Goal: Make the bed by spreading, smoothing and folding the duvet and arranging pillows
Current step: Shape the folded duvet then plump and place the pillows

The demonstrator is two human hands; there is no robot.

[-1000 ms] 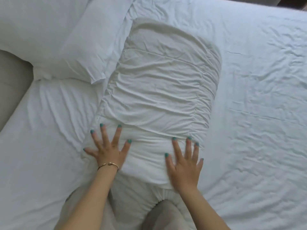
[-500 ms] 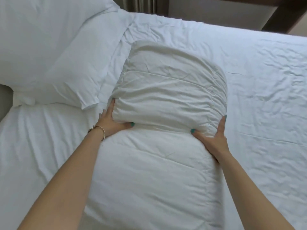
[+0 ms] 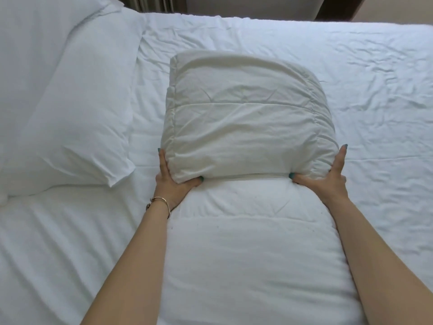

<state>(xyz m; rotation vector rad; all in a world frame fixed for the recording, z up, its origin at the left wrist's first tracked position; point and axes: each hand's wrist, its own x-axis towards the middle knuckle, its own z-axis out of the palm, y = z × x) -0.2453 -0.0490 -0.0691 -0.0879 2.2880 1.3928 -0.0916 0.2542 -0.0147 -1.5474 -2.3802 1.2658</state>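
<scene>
A white pillow (image 3: 253, 254) lies lengthwise in the middle of the bed. A wrinkled cream cover (image 3: 243, 118) sits over its far half, and its open edge crosses the pillow's middle. My left hand (image 3: 173, 181) grips the cover's near left corner, thumb tucked at the edge and fingers up the side. My right hand (image 3: 328, 179) holds the near right corner the same way. The pillow's near half is bare between my forearms.
A second white pillow (image 3: 65, 102) lies at the left, close to my left hand. The creased white sheet (image 3: 375, 113) stretches out to the right. Dark wood (image 3: 335, 8) and a curtain (image 3: 152, 3) stand beyond the bed's far edge.
Both hands left the pillow's near end, where they lay flat, and now clasp the cover's edge at mid-pillow. The cover's bunched folds have drawn together over the far half.
</scene>
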